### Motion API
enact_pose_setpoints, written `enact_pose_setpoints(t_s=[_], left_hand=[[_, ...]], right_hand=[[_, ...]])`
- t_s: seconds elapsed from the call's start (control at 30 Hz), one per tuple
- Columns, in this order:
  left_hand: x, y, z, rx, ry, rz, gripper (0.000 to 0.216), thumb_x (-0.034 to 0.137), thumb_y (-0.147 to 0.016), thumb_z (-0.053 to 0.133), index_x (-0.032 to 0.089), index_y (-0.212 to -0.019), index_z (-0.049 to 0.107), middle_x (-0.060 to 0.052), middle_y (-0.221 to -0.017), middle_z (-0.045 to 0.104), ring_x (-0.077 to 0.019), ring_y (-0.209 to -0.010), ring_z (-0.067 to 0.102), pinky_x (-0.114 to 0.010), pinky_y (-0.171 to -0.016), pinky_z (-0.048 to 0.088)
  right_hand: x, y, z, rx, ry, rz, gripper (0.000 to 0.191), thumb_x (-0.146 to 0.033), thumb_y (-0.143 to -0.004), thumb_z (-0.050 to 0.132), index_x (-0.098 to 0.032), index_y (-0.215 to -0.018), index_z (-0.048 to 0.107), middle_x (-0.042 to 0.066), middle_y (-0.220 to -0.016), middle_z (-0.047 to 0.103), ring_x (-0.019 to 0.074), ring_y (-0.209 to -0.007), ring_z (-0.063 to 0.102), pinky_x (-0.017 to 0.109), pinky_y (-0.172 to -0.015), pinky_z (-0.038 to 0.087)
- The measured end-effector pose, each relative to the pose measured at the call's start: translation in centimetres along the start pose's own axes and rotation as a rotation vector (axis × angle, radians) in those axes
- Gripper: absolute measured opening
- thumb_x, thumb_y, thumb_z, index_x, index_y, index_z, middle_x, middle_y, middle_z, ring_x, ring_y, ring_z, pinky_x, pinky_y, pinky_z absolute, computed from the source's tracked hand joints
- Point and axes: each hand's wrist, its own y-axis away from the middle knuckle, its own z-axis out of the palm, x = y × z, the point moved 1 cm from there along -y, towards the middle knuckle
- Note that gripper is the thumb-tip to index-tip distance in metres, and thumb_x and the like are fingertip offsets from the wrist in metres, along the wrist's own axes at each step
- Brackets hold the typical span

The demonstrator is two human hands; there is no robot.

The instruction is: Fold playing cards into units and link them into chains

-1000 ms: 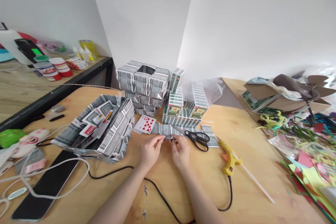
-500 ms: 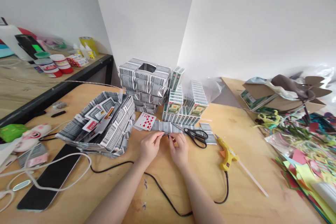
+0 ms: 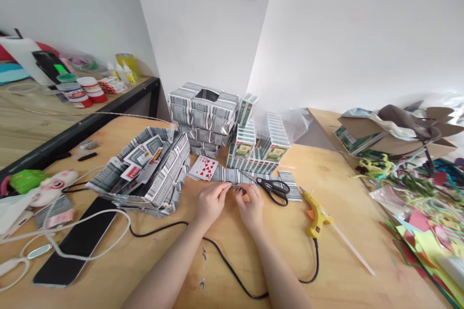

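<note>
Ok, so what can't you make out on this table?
In the head view:
Small piece between the left hand and right hand: mostly covered by them.
Floor of the open basket: hidden under loose cards.
Black cord: partly behind the forearms, which the bottom edge cuts off.
Any print on the glue gun: too small to read.

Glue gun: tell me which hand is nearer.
Right. The right hand is left of the glue gun, apart from it; the left hand is farther left, beyond the right hand.
</note>
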Motion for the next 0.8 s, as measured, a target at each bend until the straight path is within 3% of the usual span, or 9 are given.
enact_pose_setpoints(t_s=[0.17, 0.33, 0.43, 0.57, 0.8], left_hand=[[-0.1, 0.1, 0.2, 0.001, -0.019, 0.014, 0.019, 0.02, -0.083, 0.047, 0.022, -0.089, 0.065, -0.002, -0.082, 0.071, -0.0133, -0.074, 0.066, -0.023, -0.071, 0.053], [-0.2, 0.3, 0.5, 0.018, -0.029, -0.026, 0.019, 0.022, -0.084, 0.048, 0.021, -0.095, 0.063, -0.003, -0.085, 0.071, -0.0136, -0.074, 0.067, -0.023, -0.069, 0.053], [-0.3, 0.4, 0.7, 0.006, -0.021, -0.052, 0.022, 0.023, -0.084, 0.048, 0.021, -0.102, 0.059, -0.003, -0.089, 0.071, -0.014, -0.076, 0.067, -0.023, -0.068, 0.053], [-0.2, 0.7, 1.0, -0.031, -0.018, -0.068, 0.024, 0.026, -0.084, 0.048, 0.021, -0.107, 0.055, -0.004, -0.093, 0.07, -0.0151, -0.08, 0.067, -0.024, -0.071, 0.054], [-0.1, 0.7, 1.4, -0.075, 0.003, -0.031, 0.03, 0.017, -0.081, 0.047, 0.02, -0.111, 0.051, -0.005, -0.101, 0.067, -0.0154, -0.087, 0.065, -0.027, -0.078, 0.053]], right_hand=[[0.1, 0.1, -0.5, -0.033, -0.109, 0.067, 0.019, -0.014, -0.078, 0.047, -0.02, -0.09, 0.06, 0.004, -0.077, 0.059, 0.0168, -0.069, 0.054, 0.033, -0.067, 0.046], [0.7, 0.0, -0.3, -0.131, -0.403, 0.24, 0.022, -0.025, -0.078, 0.051, -0.02, -0.096, 0.062, 0.008, -0.092, 0.061, 0.0194, -0.077, 0.059, 0.032, -0.063, 0.05], [1.3, -0.2, 0.1, -0.126, -0.488, 0.356, 0.018, -0.03, -0.079, 0.051, -0.02, -0.087, 0.064, 0.007, -0.084, 0.062, 0.0169, -0.063, 0.06, 0.032, -0.059, 0.051], [1.8, -0.1, 0.2, -0.079, -0.404, 0.397, 0.016, -0.031, -0.079, 0.052, -0.018, -0.08, 0.062, 0.003, -0.069, 0.059, 0.0144, -0.054, 0.054, 0.028, -0.053, 0.047], [1.7, 0.3, 0.2, -0.007, -0.283, 0.311, 0.013, -0.026, -0.082, 0.047, -0.018, -0.078, 0.055, 0.002, -0.068, 0.056, 0.0141, -0.056, 0.053, 0.027, -0.054, 0.046]])
